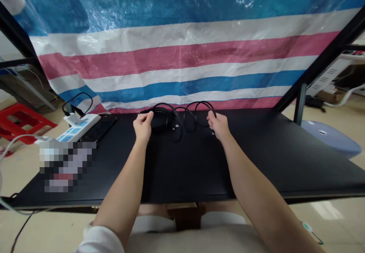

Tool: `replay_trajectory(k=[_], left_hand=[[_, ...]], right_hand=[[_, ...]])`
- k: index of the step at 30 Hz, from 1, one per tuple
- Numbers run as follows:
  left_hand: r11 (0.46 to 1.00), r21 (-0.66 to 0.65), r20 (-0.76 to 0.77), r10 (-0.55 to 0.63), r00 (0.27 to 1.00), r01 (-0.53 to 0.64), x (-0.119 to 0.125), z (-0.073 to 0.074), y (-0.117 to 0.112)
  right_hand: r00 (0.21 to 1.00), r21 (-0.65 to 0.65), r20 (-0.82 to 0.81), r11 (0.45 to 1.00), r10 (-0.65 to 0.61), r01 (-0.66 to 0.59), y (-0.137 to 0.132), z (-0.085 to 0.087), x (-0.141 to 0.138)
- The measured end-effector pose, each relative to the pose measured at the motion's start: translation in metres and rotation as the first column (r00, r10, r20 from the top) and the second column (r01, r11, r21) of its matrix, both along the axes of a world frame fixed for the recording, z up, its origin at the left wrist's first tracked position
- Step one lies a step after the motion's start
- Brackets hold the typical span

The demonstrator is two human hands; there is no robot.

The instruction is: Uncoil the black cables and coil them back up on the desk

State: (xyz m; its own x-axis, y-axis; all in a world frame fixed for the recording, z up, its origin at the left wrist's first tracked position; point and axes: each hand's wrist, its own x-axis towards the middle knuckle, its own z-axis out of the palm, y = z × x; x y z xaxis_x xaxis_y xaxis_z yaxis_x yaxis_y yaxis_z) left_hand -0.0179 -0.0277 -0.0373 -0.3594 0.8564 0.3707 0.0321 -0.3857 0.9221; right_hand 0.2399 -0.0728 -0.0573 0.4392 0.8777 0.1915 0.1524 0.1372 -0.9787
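Loose loops of thin black cable [190,120] lie between my hands on a black tabletop [188,165]. My left hand [143,125] is closed with thumb and fingers pinched on the cable at the left end of the coil. At the right end, my right hand [218,124] has its fingers wrapped around the cable, and a small pale tip pokes out beneath it. Light-coloured connector ends [175,127] rest beside the left-hand loops. Which strands sit inside each hand is hidden by the fingers.
To the left stand a white power strip [75,127] with plugs in it and a dark phone [99,128]. A striped plastic sheet [182,55] hangs behind the table. A red stool [23,122] and a bluish-grey plastic stool [330,137] flank the table.
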Motion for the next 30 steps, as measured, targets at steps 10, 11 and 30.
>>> replay_trajectory(k=[10,11,30], left_hand=[[0.999,0.001,-0.233,0.036,0.972,-0.037,0.015,0.002,-0.016],[1.0,-0.015,-0.235,-0.001,0.972,-0.002,0.016,0.003,-0.017],[0.872,-0.262,-0.185,-0.465,0.866,0.413,0.044,-0.002,-0.033]], right_hand=[[0.958,0.11,0.245,0.986,-0.148,0.124,-0.002,-0.003,-0.025],[0.969,0.1,0.171,0.982,-0.178,0.162,-0.001,-0.003,-0.024],[0.999,0.197,-0.025,0.98,-0.03,0.035,-0.002,0.004,-0.007]])
